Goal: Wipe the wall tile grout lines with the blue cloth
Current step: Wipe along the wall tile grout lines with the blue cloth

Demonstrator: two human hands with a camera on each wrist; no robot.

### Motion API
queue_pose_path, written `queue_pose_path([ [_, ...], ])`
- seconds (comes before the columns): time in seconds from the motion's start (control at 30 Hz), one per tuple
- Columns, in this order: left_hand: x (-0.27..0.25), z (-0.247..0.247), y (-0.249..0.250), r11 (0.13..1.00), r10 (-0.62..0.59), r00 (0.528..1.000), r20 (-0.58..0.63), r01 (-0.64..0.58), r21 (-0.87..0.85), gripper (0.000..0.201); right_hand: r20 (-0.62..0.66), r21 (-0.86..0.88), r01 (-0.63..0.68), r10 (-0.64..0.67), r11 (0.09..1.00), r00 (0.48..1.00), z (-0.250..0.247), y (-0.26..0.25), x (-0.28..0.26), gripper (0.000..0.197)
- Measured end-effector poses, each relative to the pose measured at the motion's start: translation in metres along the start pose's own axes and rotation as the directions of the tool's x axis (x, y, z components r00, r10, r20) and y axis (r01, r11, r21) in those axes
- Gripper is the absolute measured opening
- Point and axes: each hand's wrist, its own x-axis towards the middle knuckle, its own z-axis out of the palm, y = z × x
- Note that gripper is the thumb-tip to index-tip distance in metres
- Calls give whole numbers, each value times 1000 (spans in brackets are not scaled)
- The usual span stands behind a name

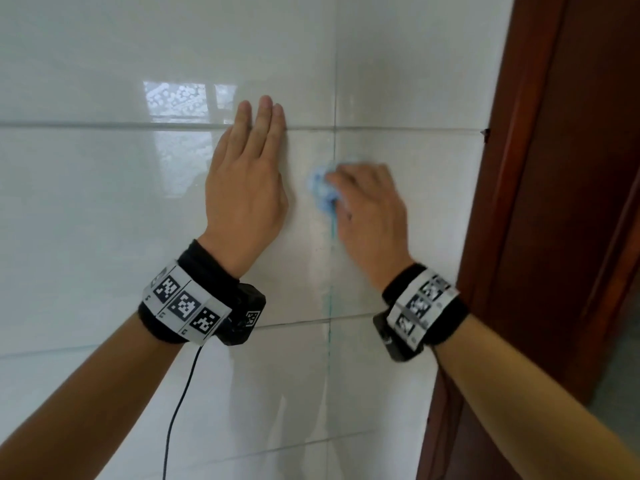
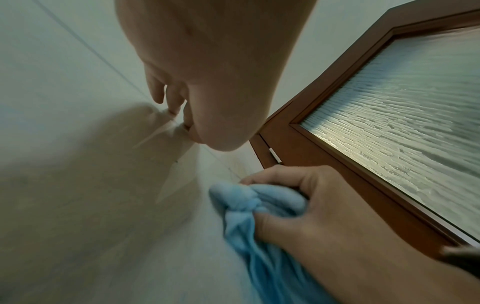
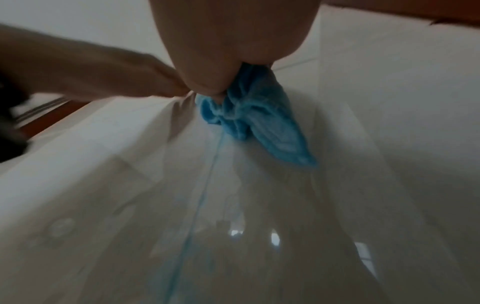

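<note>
My right hand (image 1: 363, 199) grips the bunched blue cloth (image 1: 323, 192) and presses it on the vertical grout line (image 1: 330, 303) of the glossy white tiled wall (image 1: 86, 220). The left wrist view shows the fingers curled round the blue cloth (image 2: 249, 201), and the right wrist view shows the blue cloth (image 3: 249, 111) against the blue-tinted vertical grout line (image 3: 202, 195). My left hand (image 1: 249, 168) lies flat on the tile to the left of the cloth, fingers straight, tips over the horizontal grout line (image 1: 104, 125).
A brown wooden door frame (image 1: 540, 202) borders the wall close on the right, with a frosted glass panel (image 2: 402, 123) in it. A black cable (image 1: 180, 410) hangs from my left wristband. A lower horizontal grout line (image 1: 294, 324) crosses the tiles.
</note>
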Motion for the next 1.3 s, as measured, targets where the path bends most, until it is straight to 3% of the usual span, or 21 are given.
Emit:
queue_pose_path([
  [0.1, -1, 0, 3, 1000, -16, 1000, -3, 16, -6, 73, 59, -19, 139, -138, 990, 989, 5, -7, -22, 22],
  [0.17, -1, -1, 5, 1000, -23, 1000, 4, 23, 4, 74, 87, -54, 154, -149, 987, 985, 0, 1, -10, 22],
  [0.3, -1, -2, 3, 1000, -11, 1000, 28, 10, 23, 77, 44, -77, -84, 87, 994, 995, -14, 17, 51, 29],
  [0.4, -2, -1, 3, 1000, -10, 1000, 22, 10, 29, 76, -32, -25, -160, 159, 987, 987, -13, 20, 72, 22],
  [0.5, -3, 1, 3, 1000, -9, 1000, 8, 9, 19, 74, -115, -13, -205, 202, 979, 973, -3, 13, 59, 21],
  [0.57, -3, 3, 3, 1000, -11, 1000, -1, 11, 15, 74, -109, 0, -161, 160, 987, 981, 5, 3, 37, 25],
  [0.7, -4, 1, 6, 1000, -14, 1000, 3, 15, -10, 72, -36, 2, 93, -93, 996, 995, 17, -10, -15, 25],
  [0.83, -3, -4, 5, 1000, -9, 1000, 8, 9, -16, 74, 58, -64, 219, -215, 974, 975, 10, 2, -7, 21],
  [0.93, -3, -6, 2, 1000, 0, 1000, 22, 0, -2, 78, -10, -140, 31, -33, 990, 999, -2, 18, 42, 22],
  [1.0, -3, -6, -1, 1000, 9, 1000, 25, -9, 6, 77, -50, -104, -68, 63, 992, 997, -9, 24, 73, 28],
  [1.13, -2, -7, -4, 1000, 20, 998, 65, -20, 3, 70, -103, -61, -100, 94, 993, 990, -6, 21, 74, 28],
  [1.3, -4, -14, -10, 999, 42, 992, 118, -40, -19, 103, -127, -75, -83, 73, 994, 989, 6, 11, 32, 30],
])
